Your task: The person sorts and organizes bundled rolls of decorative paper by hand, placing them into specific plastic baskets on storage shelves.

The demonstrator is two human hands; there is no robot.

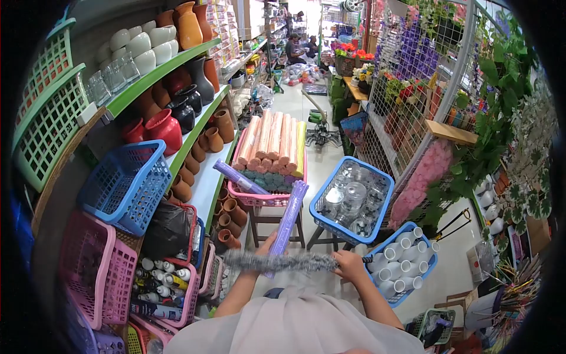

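My left hand (265,248) is wrapped round the lower part of a long purple plastic-wrapped roll (289,215), which stands tilted up in front of me. A grey fluffy duster (289,262) lies crosswise over the roll's lower end. Its dark handle end is in my closed right hand (350,264). Just ahead, a pink basket (268,198) on a stool carries stacked wrapped rolls, with pink ones (272,141) on top and teal ones (265,179) beneath. Another purple roll (239,177) leans out over its left side.
On a stool to the right stands a blue basket (318,227) of clear glassware; below it another holds white cups (407,265). Shelves with clay vases (224,125) and white bowls line the left. Along the right runs a wire grid (407,112) with artificial flowers. Two people sit far down the aisle.
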